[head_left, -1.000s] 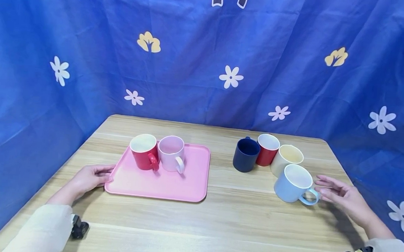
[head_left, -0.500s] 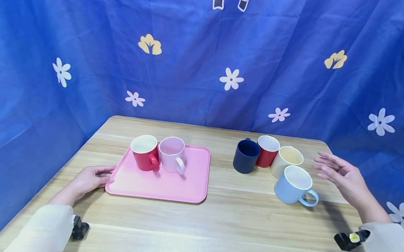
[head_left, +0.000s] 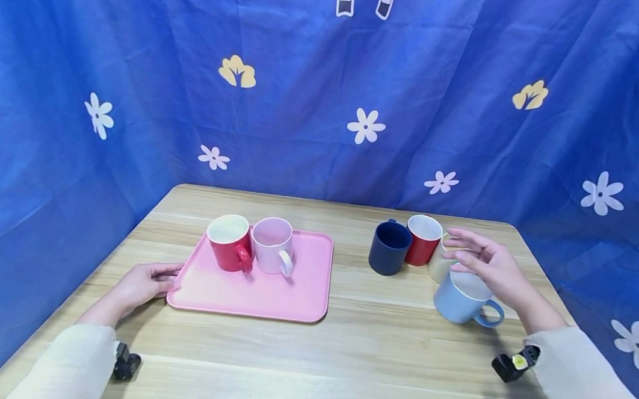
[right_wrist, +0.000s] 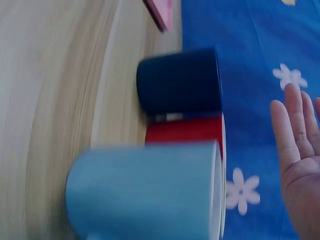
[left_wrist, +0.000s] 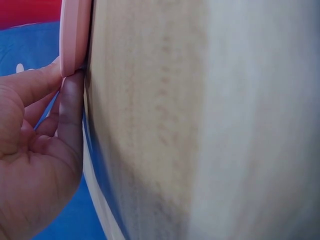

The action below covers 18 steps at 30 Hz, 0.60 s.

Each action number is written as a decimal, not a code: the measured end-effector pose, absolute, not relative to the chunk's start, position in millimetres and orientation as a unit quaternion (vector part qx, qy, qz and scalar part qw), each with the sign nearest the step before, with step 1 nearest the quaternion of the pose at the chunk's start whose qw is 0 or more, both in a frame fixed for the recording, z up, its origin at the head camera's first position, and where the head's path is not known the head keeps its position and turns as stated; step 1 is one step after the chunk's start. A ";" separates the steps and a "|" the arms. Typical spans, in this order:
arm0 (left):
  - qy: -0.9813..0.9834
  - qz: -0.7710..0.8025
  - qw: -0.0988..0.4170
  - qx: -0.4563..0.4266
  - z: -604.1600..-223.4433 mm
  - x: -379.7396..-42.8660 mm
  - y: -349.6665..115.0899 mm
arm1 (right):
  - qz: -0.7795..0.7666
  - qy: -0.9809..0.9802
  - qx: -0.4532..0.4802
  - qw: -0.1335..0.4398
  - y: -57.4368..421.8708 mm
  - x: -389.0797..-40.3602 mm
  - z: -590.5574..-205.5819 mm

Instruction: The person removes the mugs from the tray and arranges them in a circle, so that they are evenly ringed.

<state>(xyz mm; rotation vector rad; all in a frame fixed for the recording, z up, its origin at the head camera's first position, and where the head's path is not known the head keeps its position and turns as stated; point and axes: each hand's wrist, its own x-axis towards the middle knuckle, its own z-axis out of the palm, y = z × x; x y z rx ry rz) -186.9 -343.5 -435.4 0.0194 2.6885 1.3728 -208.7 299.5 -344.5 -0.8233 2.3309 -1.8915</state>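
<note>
Your pink rectangular tray, seemingly stiff, light plastic, lies flat at left and should take a pinch at its edge; your left hand pinches its near-left corner between thumb and fingers. Rightward, the light-blue cylindrical mug looks rigid, smooth, perhaps breakable, best held by its handle; your right hand hovers above it, fingers loosely spread, holding nothing.

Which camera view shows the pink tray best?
The head view, showing most of the pink tray. The left wrist view catches only an edge, pinched by the left hand; the right wrist view, just a small part.
</note>
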 end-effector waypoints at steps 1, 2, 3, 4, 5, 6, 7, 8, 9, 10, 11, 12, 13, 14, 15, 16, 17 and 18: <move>0.891 0.450 0.061 0.007 -435.5 -187.0 -343.9 | -0.601 0.754 -0.263 0.019 293.7 -209.6 -344.1; 0.893 0.447 0.061 0.006 -435.6 -187.0 -344.1 | -0.595 0.759 -0.262 0.022 287.6 -210.5 -343.8; 0.894 0.443 0.060 0.006 -435.7 -187.0 -344.2 | -0.591 0.762 -0.265 0.027 281.8 -211.5 -343.6; 0.899 0.434 0.057 0.007 -435.6 -187.0 -344.5 | -0.589 0.762 -0.266 0.031 276.1 -212.4 -343.6; 0.901 0.430 0.056 0.008 -435.6 -186.9 -344.7 | -0.591 0.759 -0.271 0.039 270.5 -213.4 -343.9; 0.902 0.428 0.056 0.008 -435.6 -186.8 -344.8 | -0.593 0.754 -0.277 0.047 265.0 -214.6 -344.3; 0.902 0.428 0.055 0.008 -435.5 -186.7 -344.8 | -0.595 0.750 -0.283 0.054 259.8 -215.9 -345.2; 0.901 0.431 0.055 0.007 -435.5 -186.4 -344.5 | -0.598 0.746 -0.288 0.062 254.6 -217.2 -346.0; 0.899 0.434 0.055 0.007 -435.3 -186.2 -344.4 | -0.601 0.740 -0.293 0.071 249.5 -218.5 -347.1; 0.898 0.437 0.055 0.007 -435.2 -185.9 -344.1 | -0.603 0.736 -0.297 0.080 244.5 -220.0 -348.5; 0.897 0.439 0.056 0.007 -435.0 -185.7 -343.7 | -0.604 0.732 -0.301 0.089 239.6 -221.5 -349.8; 0.896 0.440 0.055 0.007 -434.7 -185.6 -343.8 | -0.603 0.732 -0.303 0.095 234.8 -222.7 -351.3; 0.896 0.441 0.056 0.006 -434.4 -185.4 -343.6 | -0.602 0.732 -0.302 0.103 230.1 -224.0 -353.0; 0.894 0.443 0.057 0.005 -434.0 -185.3 -343.4 | -0.601 0.732 -0.302 0.110 225.5 -224.8 -354.3; 0.895 0.442 0.057 0.005 -433.8 -185.3 -343.6 | -0.600 0.731 -0.303 0.116 221.1 -225.7 -355.6; 0.895 0.441 0.058 0.004 -433.7 -185.3 -343.5 | -0.597 0.732 -0.304 0.121 216.8 -226.8 -357.1; 0.896 0.441 0.059 0.003 -433.7 -185.5 -343.5 | -0.596 0.733 -0.302 0.125 212.3 -227.4 -358.5; 0.895 0.442 0.060 0.002 -433.8 -185.5 -343.5 | -0.595 0.733 -0.303 0.129 208.4 -228.1 -360.3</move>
